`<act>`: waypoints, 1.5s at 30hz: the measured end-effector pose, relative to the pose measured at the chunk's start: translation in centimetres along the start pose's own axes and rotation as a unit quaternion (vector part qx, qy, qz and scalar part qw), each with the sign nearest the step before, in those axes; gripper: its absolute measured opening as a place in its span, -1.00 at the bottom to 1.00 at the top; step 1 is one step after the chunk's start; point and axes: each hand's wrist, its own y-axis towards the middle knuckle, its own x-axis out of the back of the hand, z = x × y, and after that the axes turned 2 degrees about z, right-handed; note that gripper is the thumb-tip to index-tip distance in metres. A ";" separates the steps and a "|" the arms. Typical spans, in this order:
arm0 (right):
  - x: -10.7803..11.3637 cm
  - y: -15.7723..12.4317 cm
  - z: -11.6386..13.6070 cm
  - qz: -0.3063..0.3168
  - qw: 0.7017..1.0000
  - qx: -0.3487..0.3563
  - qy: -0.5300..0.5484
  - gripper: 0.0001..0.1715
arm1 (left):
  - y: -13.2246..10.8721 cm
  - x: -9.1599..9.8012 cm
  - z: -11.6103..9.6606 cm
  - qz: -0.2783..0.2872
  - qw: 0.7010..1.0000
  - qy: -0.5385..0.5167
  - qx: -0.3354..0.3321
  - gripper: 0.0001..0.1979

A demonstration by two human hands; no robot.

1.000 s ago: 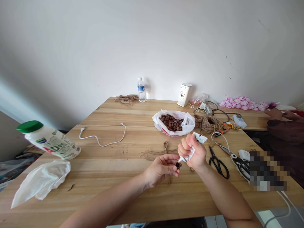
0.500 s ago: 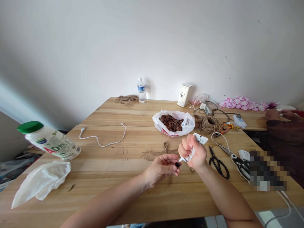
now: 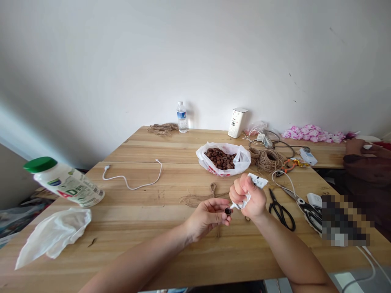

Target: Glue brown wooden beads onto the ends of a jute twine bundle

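Observation:
In the head view, my left hand [image 3: 210, 215] pinches a small dark brown hollow shell [image 3: 228, 211] between thumb and fingers. My right hand [image 3: 251, 197] is wrapped in a fist round a white squeeze tube [image 3: 257, 180]. The tube's nozzle points down and left, right at the shell; whether they touch I cannot tell. Beneath and behind my hands lies a bundle of twine with a knotted loop [image 3: 213, 188]. Beyond them stands a white plastic bag [image 3: 244, 158] full of brown nut-like shells [image 3: 220, 158].
Black-handled scissors [image 3: 282, 211] and a second pair [image 3: 311, 213] lie to the right. Twine coils [image 3: 270, 160], cables and a white box [image 3: 238, 123] sit behind. A white cable [image 3: 134, 187], a tilted green-capped bottle [image 3: 69, 183] and a white cloth-like sheet [image 3: 58, 232] lie left. A co-worker [image 3: 366, 171] sits at right.
Both hands stay almost still, the tube held at the shell. The view has shifted very slightly. At the right, the co-worker's hands have moved a little.

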 end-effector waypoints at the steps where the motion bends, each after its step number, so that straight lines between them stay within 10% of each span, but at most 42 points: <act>1: 0.0 0.0 0.0 0.002 1.000 0.001 0.000 -0.53 | 0.0 0.0 0.0 0.000 1.000 -0.001 -0.002 -0.61; 45: -0.2 -0.4 0.8 0.039 0.999 0.021 -0.011 -0.55 | 0.0 -0.4 -0.2 -0.033 0.999 -0.033 -0.012 -0.68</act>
